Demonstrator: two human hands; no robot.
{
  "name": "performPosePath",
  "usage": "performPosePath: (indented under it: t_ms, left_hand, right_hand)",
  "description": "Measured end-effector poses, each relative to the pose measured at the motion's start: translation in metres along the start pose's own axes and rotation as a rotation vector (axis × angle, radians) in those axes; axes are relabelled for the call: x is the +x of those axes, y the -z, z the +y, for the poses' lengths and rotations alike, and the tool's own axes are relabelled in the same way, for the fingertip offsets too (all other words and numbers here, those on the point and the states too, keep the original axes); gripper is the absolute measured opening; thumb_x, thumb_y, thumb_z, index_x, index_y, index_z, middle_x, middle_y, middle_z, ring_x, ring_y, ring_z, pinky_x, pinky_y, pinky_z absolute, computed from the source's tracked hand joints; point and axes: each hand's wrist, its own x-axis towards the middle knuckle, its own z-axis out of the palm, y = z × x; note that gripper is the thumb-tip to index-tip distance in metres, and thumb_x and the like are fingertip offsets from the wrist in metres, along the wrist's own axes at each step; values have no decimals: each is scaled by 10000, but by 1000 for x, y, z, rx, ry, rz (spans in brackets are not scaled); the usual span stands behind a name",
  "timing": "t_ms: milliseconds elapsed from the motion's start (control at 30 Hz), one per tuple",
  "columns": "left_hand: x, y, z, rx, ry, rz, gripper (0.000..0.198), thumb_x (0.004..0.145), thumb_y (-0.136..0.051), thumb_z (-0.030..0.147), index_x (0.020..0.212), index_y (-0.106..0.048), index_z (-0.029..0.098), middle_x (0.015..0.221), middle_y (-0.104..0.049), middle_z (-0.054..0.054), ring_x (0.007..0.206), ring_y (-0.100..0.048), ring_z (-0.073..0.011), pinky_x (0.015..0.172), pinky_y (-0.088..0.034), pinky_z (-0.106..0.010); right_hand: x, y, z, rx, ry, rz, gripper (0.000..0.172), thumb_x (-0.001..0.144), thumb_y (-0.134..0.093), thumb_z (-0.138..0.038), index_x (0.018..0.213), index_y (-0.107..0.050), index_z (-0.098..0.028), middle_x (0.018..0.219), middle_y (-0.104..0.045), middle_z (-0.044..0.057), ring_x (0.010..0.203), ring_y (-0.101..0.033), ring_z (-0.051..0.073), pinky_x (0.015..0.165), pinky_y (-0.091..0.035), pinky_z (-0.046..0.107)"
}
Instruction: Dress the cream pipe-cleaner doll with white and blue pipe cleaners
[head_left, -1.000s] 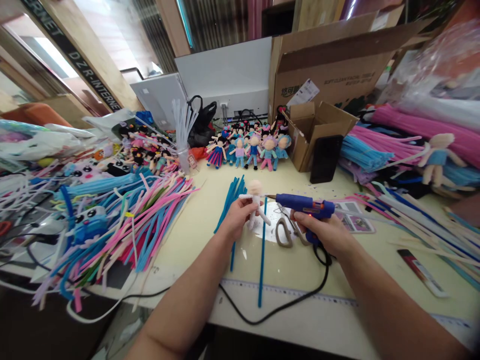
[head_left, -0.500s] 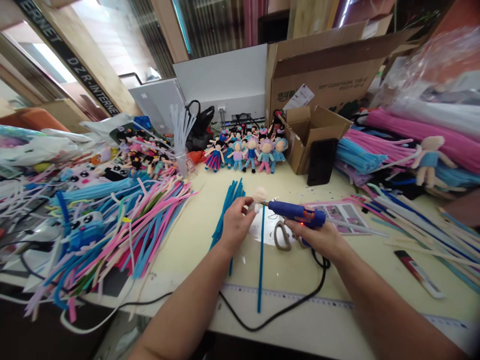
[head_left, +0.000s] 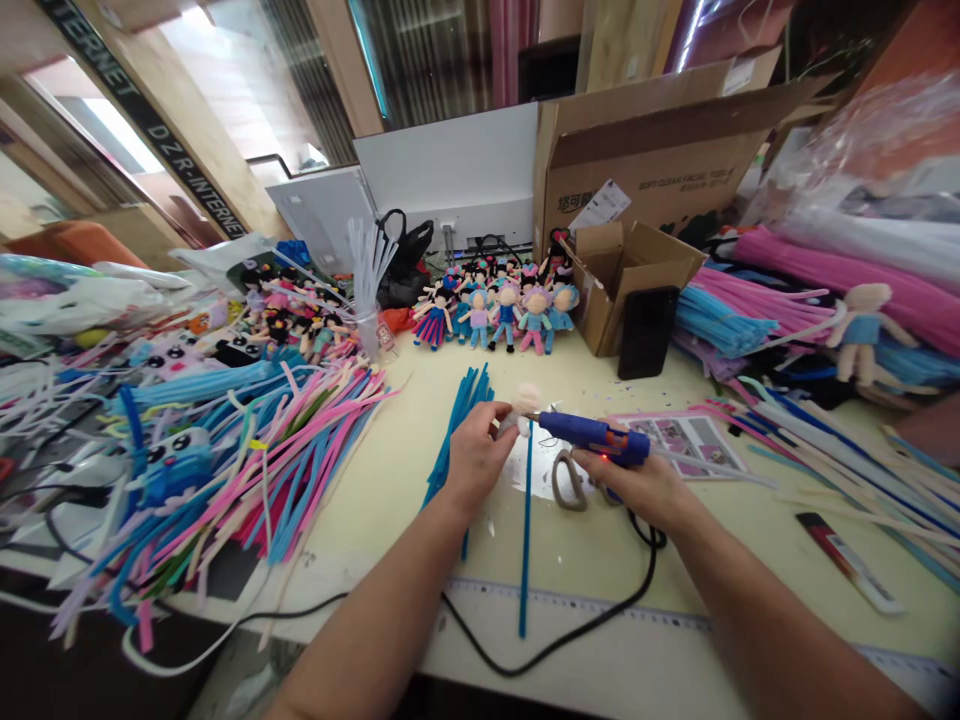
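My left hand (head_left: 480,452) pinches a small cream-and-white fuzzy doll piece (head_left: 528,400), its fingers partly hiding the lower end. In my right hand (head_left: 634,478) is a blue hot glue gun (head_left: 589,434) with a small red light lit. The gun's tip points left and meets or nearly meets the underside of the doll piece; I cannot tell which. Below them a single teal pipe cleaner (head_left: 526,545) lies lengthwise on the table. Scissors (head_left: 568,480) rest under the gun, partly covered. A bundle of teal pipe cleaners (head_left: 459,425) lies beside my left hand.
Finished dolls (head_left: 506,318) stand in rows at the back, beside a small carton (head_left: 637,262) and a black phone (head_left: 646,333). Mixed pipe cleaners (head_left: 300,450) heap at the left. A black cord (head_left: 555,628) loops across the ruler strip (head_left: 600,602) near the front edge.
The whole view has shifted slightly. Both hands keep their holds, and the glue gun's tip stays by the doll piece, with only a small change in the left fingers.
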Motion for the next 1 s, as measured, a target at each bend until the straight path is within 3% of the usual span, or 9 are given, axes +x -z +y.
performPosePath:
  t_ms: [567,700,1000]
  left_hand:
    - [-1,0,4,44,-6,-1,136,742,-617,180,873,-586,199,833,-617,19,637,-529,-90,639,-434,-219]
    - [-1,0,2,174,-37,20,79,767,-615,218,832,-572,202,807,-612,10,665,-544,-114,648,-418,-243]
    - [-2,2,3,540,-263,71,29,817,-574,218,816,-547,209,808,-616,-19,800,-562,-181,698,-327,-329]
  right_hand:
    - [0,0,-4,-27,107,-5,253,732,-611,-434,691,-504,-209,606,-486,-28,543,-449,125,501,-369,265]
    - [1,-1,1,-80,120,7,243,747,-609,-412,680,-483,-215,571,-447,-44,512,-412,112,475,-336,253]
    - [-1,-2,5,-271,183,75,260,754,-606,-408,655,-458,-218,591,-475,-36,539,-429,121,490,-319,253]
